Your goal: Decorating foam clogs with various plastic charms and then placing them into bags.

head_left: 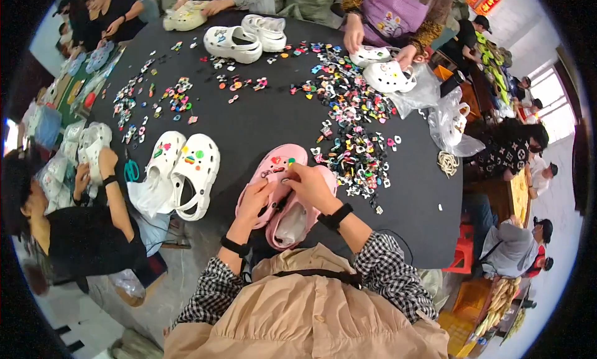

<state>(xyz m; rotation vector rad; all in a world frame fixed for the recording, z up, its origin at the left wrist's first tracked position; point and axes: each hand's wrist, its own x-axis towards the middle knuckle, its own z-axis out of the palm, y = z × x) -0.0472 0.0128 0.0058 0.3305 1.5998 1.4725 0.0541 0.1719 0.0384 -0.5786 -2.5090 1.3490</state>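
Pink clogs were held down directly beneath the two hands, set side by side at the near edge of the dark tabletop. Fingers of the left hand and the right hand were bent narrow and brought close together over the upper of the left clog; whether a small piece was pinched between them could not be told. Coloured charms had been fixed on that upper, just beyond the fingertips. To the left of the hands, decorated white clogs were placed as a pair, and turquoise-handled scissors were laid past them. Ahead and to the right, loose charms were spread in a thick heap, with a pale coil left beyond its right side. Farthest ahead, plain-soled white clogs were stood, and to their right another charmed pair was handled by a co-worker.
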